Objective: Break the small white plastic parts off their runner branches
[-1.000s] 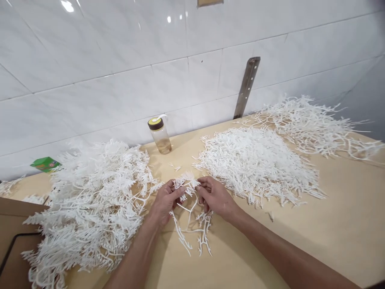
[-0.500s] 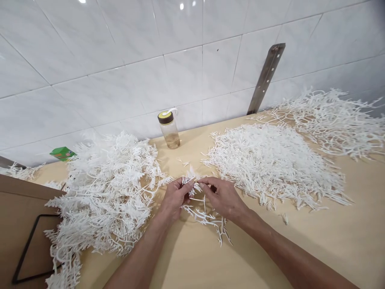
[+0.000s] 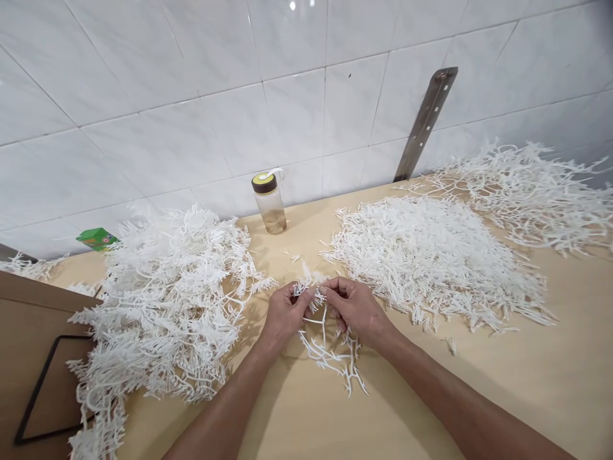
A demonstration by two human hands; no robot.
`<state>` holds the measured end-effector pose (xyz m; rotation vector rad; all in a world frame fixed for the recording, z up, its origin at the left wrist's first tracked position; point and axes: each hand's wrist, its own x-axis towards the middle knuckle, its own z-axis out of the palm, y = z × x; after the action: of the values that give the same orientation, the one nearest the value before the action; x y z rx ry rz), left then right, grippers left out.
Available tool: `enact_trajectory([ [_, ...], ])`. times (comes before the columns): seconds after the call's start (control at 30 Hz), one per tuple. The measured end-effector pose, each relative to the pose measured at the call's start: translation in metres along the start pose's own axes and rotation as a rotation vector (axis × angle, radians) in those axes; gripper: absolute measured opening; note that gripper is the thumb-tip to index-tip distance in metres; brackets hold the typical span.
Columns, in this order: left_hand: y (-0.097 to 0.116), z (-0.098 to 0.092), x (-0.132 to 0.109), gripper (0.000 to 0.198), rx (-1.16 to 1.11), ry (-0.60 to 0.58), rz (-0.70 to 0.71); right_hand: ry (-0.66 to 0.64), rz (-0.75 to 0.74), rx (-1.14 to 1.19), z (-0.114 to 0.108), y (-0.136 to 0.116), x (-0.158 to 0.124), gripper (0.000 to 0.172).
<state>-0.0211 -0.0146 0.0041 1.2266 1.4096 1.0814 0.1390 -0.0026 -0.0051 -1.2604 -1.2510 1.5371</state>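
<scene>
In the middle of the head view, my left hand (image 3: 286,314) and my right hand (image 3: 353,306) come close together over the table. Both pinch a white plastic branch (image 3: 330,359) at its tufted upper end, thumbs nearly meeting. Its bare, forked stems hang down between and below the hands toward the tabletop. On my left lies a tall heap of white feathery branches (image 3: 172,306). A flatter pile of short white sprigs (image 3: 440,255) spreads on my right. The fingertips partly hide what exactly they grip.
A clear bottle (image 3: 272,211) with a dark and yellow lid stands near the tiled wall. Bare branched stems (image 3: 541,191) lie at the far right. A green carton (image 3: 97,239) stands behind the left heap, and a brown box (image 3: 43,358) stands left. A metal strip (image 3: 425,124) leans on the wall.
My hands have shifted slightly right and remain pinched together. The hanging stems have swung a little and show more fully below the hands. The view has tilted slightly.
</scene>
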Motion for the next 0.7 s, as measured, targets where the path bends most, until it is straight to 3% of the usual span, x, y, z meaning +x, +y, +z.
enact_trajectory([
  [0.2, -0.0023, 0.0010, -0.0013, 0.042, -0.008, -0.009, 0.061, 0.002, -0.016, -0.043, 0.0006, 0.0000, -0.0013, 0.028],
  [0.4, 0.0015, -0.0031, -0.0016, 0.040, -0.088, -0.109, -0.084, 0.020, -0.039, -0.115, 0.0021, 0.0005, -0.0031, 0.023],
  [0.53, 0.0027, -0.0060, -0.0011, 0.037, -0.050, -0.184, -0.072, 0.053, -0.029, -0.211, 0.0082, -0.0013, -0.0051, 0.016],
  [0.7, 0.0062, -0.0081, -0.0018, 0.039, -0.052, -0.119, 0.010, 0.194, -0.035, -0.303, 0.0013, -0.0050, -0.0046, 0.013],
])
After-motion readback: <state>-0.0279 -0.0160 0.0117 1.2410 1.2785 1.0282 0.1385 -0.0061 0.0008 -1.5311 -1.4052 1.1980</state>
